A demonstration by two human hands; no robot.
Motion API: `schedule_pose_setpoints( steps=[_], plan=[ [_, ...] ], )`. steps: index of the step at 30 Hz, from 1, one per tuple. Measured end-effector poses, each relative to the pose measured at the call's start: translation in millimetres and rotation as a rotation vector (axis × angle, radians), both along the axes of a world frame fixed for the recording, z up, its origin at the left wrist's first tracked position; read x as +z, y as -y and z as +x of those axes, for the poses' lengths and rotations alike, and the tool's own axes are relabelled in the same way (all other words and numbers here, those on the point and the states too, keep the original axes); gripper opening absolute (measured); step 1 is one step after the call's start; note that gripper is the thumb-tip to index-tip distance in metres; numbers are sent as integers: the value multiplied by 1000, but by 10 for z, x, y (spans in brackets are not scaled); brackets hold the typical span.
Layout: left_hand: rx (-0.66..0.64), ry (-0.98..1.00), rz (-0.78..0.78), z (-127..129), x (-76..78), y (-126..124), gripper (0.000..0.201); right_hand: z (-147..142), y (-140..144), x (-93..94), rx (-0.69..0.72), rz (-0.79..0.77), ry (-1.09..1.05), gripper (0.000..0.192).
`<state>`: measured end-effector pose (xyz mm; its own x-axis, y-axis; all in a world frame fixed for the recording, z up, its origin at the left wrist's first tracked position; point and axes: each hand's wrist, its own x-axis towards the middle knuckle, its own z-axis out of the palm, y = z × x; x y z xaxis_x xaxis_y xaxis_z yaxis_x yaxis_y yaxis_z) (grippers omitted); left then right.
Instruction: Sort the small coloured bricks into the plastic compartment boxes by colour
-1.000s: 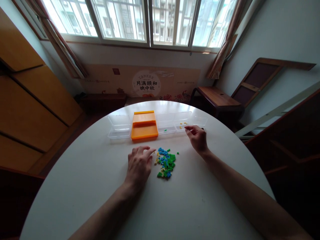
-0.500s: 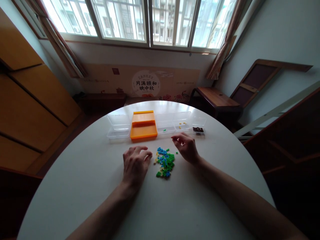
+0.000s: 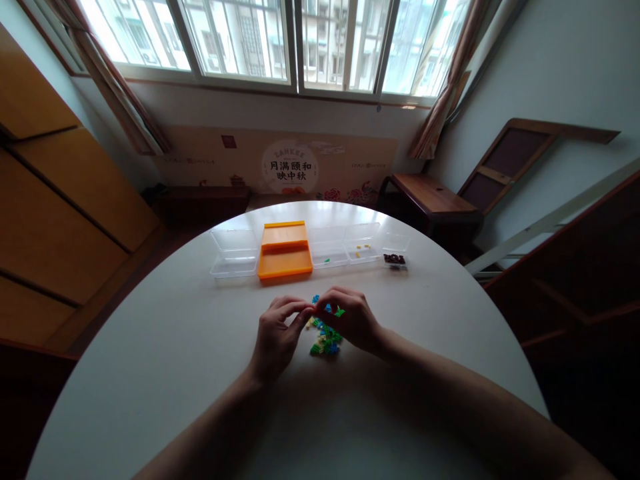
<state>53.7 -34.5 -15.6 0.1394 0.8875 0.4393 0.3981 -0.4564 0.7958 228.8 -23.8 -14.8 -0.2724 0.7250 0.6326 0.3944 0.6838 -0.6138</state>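
My left hand (image 3: 281,331) and my right hand (image 3: 350,317) meet fingertip to fingertip over a small pile of building bricks (image 3: 326,340). Both are closed in a pinch; whatever lies between the fingertips is too small or too hidden to name. Green, blue and pale yellow pieces make up the pile, and my right hand covers part of it. Beyond the hands stands an open orange box (image 3: 285,272). To its right, one clear box (image 3: 330,261) holds a green piece, and another clear box (image 3: 364,259) has several yellow ones.
An open clear box (image 3: 234,273) stands left of the orange one. Farther right, a small clear container holds dark brown pieces (image 3: 395,259). Everything rests on a round white table (image 3: 165,347). A wooden chair (image 3: 433,193) stands past its far right edge, below the window.
My right hand has moved left and nearer to me, from beside the clear boxes to over the pile. My left hand has shifted slightly right, and the fingertips now meet.
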Motion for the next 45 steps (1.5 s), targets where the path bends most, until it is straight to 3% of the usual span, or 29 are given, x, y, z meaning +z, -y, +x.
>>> schedule_pose_setpoints(
  steps=[8, 15, 21, 27, 32, 45],
  plan=[
    [24, -69, 29, 16, 15, 18, 23, 103, -122, -60, -84, 12, 5, 14],
    [19, -95, 34, 4, 5, 29, 24, 590, -707, -113, -534, -87, -227, 14],
    [51, -140, 47, -21, -6, 16, 22, 844, -851, -184, -666, -136, -247, 25],
    [91, -367, 36, -90, -53, -27, 23, 870, -706, -219, -685, -91, -277, 22],
    [48, -552, 73, -95, -54, 10, 25, 794, -620, -224, -630, -71, -223, 18],
    [14, -611, 107, -72, -18, 59, 12, 727, -539, -192, -554, -27, -162, 13]
  ],
)
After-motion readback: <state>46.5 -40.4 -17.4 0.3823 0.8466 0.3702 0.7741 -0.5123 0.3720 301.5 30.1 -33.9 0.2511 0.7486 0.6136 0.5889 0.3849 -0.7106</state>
